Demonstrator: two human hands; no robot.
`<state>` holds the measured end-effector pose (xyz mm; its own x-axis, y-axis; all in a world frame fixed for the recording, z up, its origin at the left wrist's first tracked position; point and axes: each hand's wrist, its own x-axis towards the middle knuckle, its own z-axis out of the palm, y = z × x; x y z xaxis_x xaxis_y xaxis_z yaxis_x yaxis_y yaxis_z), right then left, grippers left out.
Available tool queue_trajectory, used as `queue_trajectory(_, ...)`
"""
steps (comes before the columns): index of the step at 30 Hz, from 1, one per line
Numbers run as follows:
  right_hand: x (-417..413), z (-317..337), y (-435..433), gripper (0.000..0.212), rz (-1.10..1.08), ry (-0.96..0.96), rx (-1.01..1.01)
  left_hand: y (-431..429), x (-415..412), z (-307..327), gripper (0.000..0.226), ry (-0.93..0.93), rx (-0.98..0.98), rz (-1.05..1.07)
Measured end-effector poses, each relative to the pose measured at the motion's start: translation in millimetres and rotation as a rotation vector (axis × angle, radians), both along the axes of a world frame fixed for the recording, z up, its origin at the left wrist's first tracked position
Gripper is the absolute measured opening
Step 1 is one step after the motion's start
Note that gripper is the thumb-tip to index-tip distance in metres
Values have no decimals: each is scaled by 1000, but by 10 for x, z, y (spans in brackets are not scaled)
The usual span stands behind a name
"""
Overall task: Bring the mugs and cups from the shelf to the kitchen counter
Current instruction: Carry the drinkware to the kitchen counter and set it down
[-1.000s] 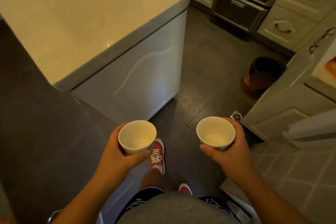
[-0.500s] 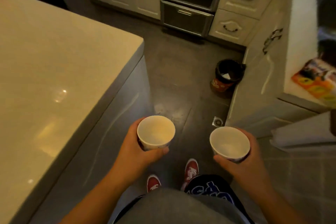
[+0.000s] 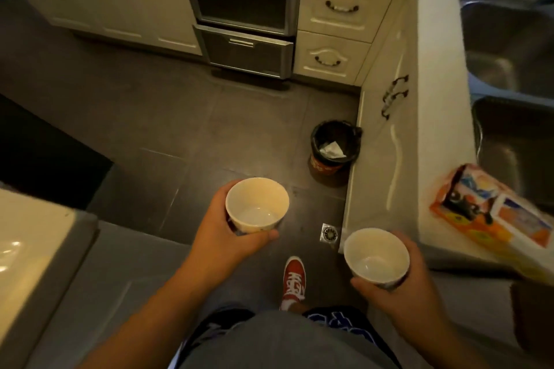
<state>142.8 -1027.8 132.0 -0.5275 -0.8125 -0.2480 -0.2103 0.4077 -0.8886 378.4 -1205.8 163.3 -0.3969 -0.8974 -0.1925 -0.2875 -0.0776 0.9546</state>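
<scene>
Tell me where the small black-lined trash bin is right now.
In the head view, the small black-lined trash bin stands on the dark tiled floor, right of centre, against the cream cabinet door under the sink counter, beyond the metal floor drain.

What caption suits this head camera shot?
Each hand, left hand and right hand, carries an empty cream cup toward the pale sink counter.

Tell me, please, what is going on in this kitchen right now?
A person is carrying two empty cups across the kitchen, one in each of their hands. The left hand grips the left cup and the right hand grips the right cup, both upright above the dark floor. The kitchen counter with its sink lies just to the right; neither cup is set down yet.
</scene>
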Motion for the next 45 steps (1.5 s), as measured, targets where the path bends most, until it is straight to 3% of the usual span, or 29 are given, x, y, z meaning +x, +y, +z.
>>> queue_trajectory(8,-405,173,-1785,95,193,9,-58,-776,40,37,80,-125,38,240)
queue_trajectory(19,-242,90,-4341,94,478,43,-95,-2256,239,-284,85,-69,106,549)
queue_trajectory(37,-1044,35,-7202,91,490,56,9,-5645,-322,-218,82,14,50,486)
queue_trajectory(45,-650,80,-9064,97,762,36,9,-6792,-40,-91,83,-21,58,700)
